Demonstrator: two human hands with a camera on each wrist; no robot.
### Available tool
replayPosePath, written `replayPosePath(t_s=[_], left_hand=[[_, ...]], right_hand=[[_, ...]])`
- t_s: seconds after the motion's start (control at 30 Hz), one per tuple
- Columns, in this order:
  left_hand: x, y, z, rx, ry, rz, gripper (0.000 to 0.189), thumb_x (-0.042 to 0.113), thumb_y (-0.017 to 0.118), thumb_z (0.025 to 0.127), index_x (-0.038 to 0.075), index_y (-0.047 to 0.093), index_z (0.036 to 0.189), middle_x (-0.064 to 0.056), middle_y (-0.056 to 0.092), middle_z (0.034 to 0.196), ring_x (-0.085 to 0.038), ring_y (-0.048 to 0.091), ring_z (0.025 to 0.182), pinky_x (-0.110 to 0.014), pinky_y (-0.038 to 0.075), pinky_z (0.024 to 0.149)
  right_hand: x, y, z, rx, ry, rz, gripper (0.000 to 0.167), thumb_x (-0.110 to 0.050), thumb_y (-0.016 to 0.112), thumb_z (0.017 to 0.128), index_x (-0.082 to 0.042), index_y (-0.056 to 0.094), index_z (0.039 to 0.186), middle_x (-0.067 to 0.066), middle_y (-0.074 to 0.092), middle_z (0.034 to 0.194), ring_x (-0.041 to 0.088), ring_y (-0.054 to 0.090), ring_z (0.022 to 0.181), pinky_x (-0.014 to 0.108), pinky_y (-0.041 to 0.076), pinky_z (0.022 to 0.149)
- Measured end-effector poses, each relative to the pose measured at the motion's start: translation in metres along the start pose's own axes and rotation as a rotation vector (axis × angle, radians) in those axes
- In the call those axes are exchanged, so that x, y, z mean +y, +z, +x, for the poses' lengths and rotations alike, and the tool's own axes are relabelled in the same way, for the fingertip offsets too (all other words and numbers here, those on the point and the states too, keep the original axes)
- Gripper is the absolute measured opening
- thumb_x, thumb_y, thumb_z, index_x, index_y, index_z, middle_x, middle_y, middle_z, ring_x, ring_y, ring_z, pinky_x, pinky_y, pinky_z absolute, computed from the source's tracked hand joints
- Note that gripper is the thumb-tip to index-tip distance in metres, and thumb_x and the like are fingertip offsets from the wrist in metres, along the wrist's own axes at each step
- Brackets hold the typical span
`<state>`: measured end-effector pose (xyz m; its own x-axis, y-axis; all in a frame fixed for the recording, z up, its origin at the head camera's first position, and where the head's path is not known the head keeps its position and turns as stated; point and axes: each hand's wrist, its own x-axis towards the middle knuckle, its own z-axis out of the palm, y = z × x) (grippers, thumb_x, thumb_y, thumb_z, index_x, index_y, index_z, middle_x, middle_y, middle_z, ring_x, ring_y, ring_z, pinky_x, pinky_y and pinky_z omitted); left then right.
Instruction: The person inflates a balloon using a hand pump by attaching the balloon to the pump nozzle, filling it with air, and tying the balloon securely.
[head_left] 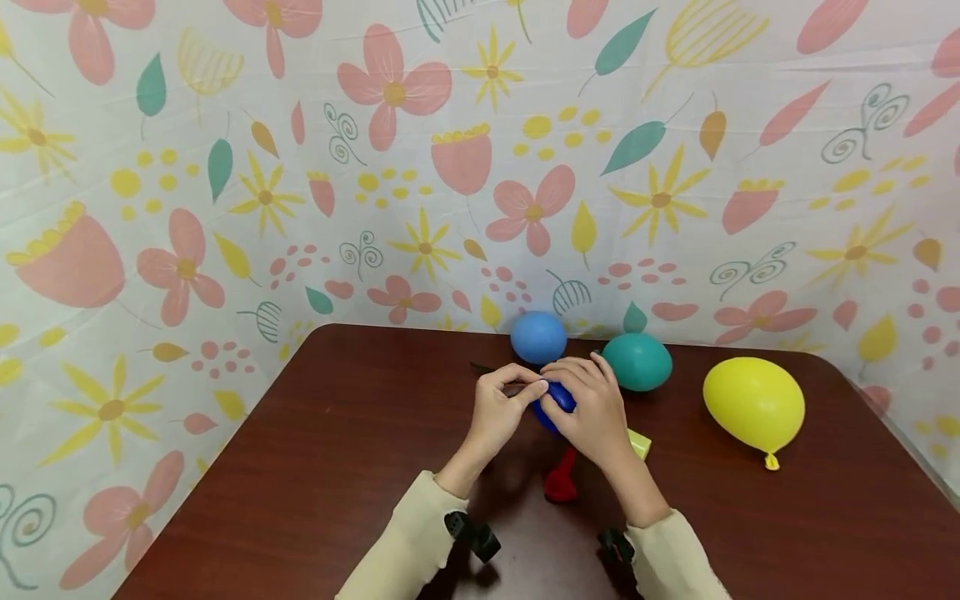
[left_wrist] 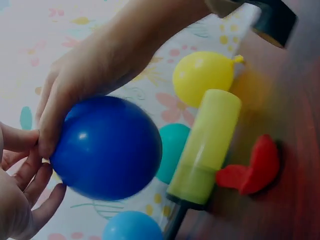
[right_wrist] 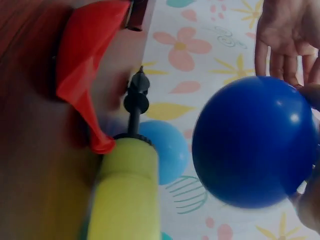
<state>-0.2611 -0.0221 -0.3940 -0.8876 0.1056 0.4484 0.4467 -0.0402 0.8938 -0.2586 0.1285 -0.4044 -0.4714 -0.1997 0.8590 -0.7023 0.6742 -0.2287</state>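
Observation:
Both hands meet over the table at a blown-up dark blue balloon (head_left: 558, 398), which hangs below the fingers and looks large and round in both wrist views. My left hand (head_left: 501, 408) pinches at the balloon's neck with thumb and fingertips. My right hand (head_left: 592, 408) grips the same end, its thumb and fingers curled round the neck. The neck itself is hidden by the fingers. Beneath the hands lie a limp red balloon (head_left: 561, 479) and a pale yellow hand pump (left_wrist: 207, 150) with a black nozzle (right_wrist: 137, 92).
Blown-up balloons stand along the back of the brown table (head_left: 300, 483): light blue (head_left: 538, 337), teal (head_left: 637, 362) and, farther right, yellow (head_left: 753, 404) with a knotted neck. A flower-patterned cloth (head_left: 465, 208) hangs behind the table. A black band (head_left: 472, 536) is on the left wrist.

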Motion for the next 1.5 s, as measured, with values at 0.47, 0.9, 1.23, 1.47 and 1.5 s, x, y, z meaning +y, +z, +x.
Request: replayPosePath(t_s=[0.47, 0.9, 1.23, 1.47, 1.5], left_hand=[[0.008, -0.012, 0.010, 0.137, -0.251, -0.232, 0.013, 0.001, 0.058, 0.094, -0.012, 0.061, 0.091, 0.010, 0.058, 0.069, -0.006, 0.056, 0.073, -0.019, 0.047, 0.076], [-0.001, -0.033, 0.025, 0.384, -0.228, -0.284, 0.015, 0.000, 0.058, 0.094, -0.002, 0.060, 0.080, 0.005, 0.056, 0.067, -0.009, 0.055, 0.069, -0.021, 0.048, 0.073], [-0.015, -0.009, 0.011, 0.213, -0.177, -0.004, 0.015, 0.003, 0.064, 0.091, -0.013, 0.065, 0.092, -0.011, 0.064, 0.082, -0.003, 0.051, 0.070, -0.018, 0.043, 0.066], [-0.015, -0.001, 0.005, 0.045, -0.092, 0.084, 0.014, 0.006, 0.064, 0.092, -0.007, 0.067, 0.093, -0.027, 0.066, 0.093, -0.004, 0.052, 0.072, -0.015, 0.042, 0.065], [-0.014, 0.000, 0.005, 0.024, -0.085, 0.094, 0.014, 0.007, 0.065, 0.092, -0.007, 0.068, 0.094, -0.026, 0.067, 0.093, -0.004, 0.053, 0.073, -0.015, 0.043, 0.065]], right_hand=[[-0.008, -0.008, 0.003, -0.069, 0.042, -0.014, 0.005, -0.008, 0.079, 0.075, -0.007, 0.074, 0.077, 0.007, 0.074, 0.080, 0.024, 0.058, 0.084, 0.050, 0.041, 0.098], [0.008, -0.009, -0.003, -0.125, 0.152, -0.023, 0.006, -0.009, 0.080, 0.076, -0.010, 0.075, 0.080, 0.002, 0.075, 0.083, 0.015, 0.055, 0.083, 0.033, 0.047, 0.065], [0.004, 0.004, -0.005, -0.092, 0.182, 0.066, 0.006, -0.009, 0.080, 0.076, -0.009, 0.076, 0.081, 0.004, 0.076, 0.087, 0.014, 0.053, 0.080, 0.025, 0.046, 0.062], [0.004, 0.003, -0.006, -0.039, 0.190, 0.078, 0.009, -0.008, 0.082, 0.073, -0.007, 0.075, 0.079, 0.006, 0.076, 0.087, 0.017, 0.053, 0.085, 0.033, 0.048, 0.072], [0.004, 0.003, -0.006, -0.033, 0.190, 0.080, 0.010, -0.008, 0.082, 0.073, -0.006, 0.075, 0.079, 0.006, 0.076, 0.088, 0.018, 0.054, 0.086, 0.034, 0.048, 0.073]])
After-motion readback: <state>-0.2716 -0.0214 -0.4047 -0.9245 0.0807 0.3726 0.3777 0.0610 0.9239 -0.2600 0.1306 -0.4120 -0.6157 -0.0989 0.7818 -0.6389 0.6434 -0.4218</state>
